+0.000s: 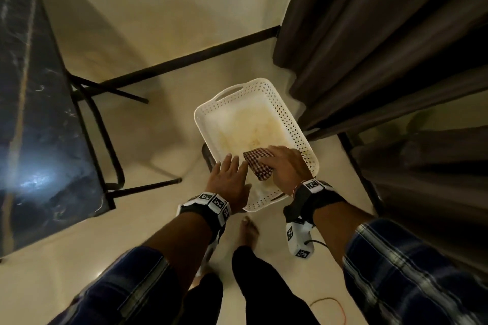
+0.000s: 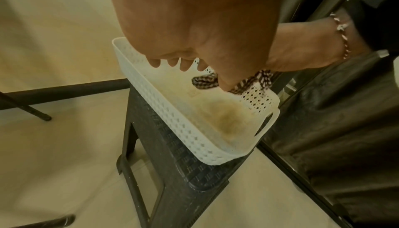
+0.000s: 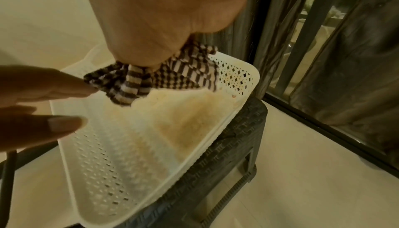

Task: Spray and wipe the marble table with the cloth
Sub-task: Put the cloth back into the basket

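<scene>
Black marble bench (image 1: 39, 119) at left, cut off by the frame; white basket and checked cloth at centre.

Dark curtains (image 1: 383, 34) hang at right. White perforated basket (image 1: 295, 124), stained inside, sits on a dark plastic stool (image 2: 183, 172), its long axis running away from the person, the handle at the far end. Left hand (image 1: 231, 179) hovers flat over the basket's near left rim, fingers straight and spread, holding nothing. Right hand (image 1: 284, 165) reaches down into the basket's near end, fingers curled around the bunched brown-and-white checked cloth (image 1: 257, 165); its fingertips are hidden by the cloth. Cloth points toward the left hand, just beside those fingers.
</scene>
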